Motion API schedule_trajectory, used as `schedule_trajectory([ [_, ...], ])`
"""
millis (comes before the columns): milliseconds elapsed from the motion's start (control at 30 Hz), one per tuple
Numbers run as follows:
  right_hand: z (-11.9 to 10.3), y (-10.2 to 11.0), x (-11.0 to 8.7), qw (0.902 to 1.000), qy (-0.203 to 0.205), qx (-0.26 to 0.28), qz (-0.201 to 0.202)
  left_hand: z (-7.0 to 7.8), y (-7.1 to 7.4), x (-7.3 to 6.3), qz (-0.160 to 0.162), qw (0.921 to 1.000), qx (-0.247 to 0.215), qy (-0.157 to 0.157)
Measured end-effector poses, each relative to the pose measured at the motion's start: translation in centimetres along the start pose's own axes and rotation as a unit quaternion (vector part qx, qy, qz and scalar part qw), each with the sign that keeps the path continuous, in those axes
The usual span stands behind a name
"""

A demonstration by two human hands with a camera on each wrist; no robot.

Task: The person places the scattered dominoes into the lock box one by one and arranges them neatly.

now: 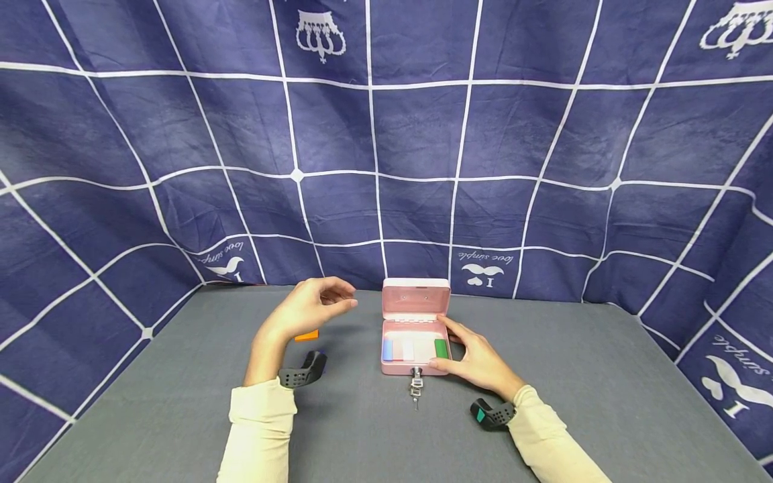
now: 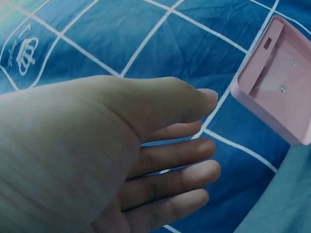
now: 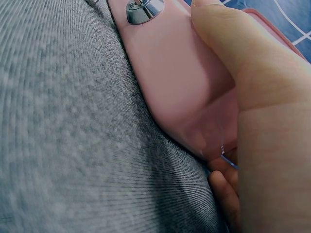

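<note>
Your right hand (image 1: 474, 355) gripped the right end of the pink box (image 1: 394, 368), thumb along the front rim and fingers spread round the side toward the back corner. The right wrist view added what your head camera missed: fingertips curled in against the box's end, low by the table. Your left hand (image 1: 311, 307) hung raised to the left of the box, well apart from it, palm turned inward, fingers gently bent, and only a narrow gap between thumb and fingertips. The left wrist view showed all four fingers fanned out below the thumb, where the head view bunched them together.

The box sat on the grey table (image 1: 362, 436) in front of you with its lid (image 1: 417, 300) tipped up at the back. Only the head view let you see inside: a blue block (image 1: 388, 350) at the left end, a whitish piece (image 1: 408, 350) near the middle, and a green block (image 1: 441, 348) at the right, just beside your thumb. The left wrist view brought out a slot in the lid's lip. A lock (image 3: 144, 10) was set in the front wall, and keys (image 1: 416, 390) hung from it.

Beyond the left hand, an orange block (image 1: 306, 335) lay on the table, partly hidden by your wrist. Behind everything hung a blue cloth (image 1: 417, 134) with white lines.
</note>
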State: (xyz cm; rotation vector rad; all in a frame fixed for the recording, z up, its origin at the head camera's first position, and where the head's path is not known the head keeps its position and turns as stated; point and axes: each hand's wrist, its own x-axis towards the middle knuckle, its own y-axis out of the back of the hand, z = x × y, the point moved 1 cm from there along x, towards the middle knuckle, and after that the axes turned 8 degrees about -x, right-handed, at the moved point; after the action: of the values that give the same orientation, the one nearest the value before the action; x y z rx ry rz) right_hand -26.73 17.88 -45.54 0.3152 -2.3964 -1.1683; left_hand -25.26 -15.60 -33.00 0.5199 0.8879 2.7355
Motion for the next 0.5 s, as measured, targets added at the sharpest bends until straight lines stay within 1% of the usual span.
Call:
schedule_trajectory([
  [333,0.1,0.1,0.0,1.0,-0.001,0.002,-0.004,-2.0,0.9,-0.5,0.023,0.9992,0.018,0.027],
  [500,0.2,0.0,0.0,1.0,0.004,0.003,-0.003,-2.8,1.1,-0.7,0.026,0.9986,0.015,0.044],
])
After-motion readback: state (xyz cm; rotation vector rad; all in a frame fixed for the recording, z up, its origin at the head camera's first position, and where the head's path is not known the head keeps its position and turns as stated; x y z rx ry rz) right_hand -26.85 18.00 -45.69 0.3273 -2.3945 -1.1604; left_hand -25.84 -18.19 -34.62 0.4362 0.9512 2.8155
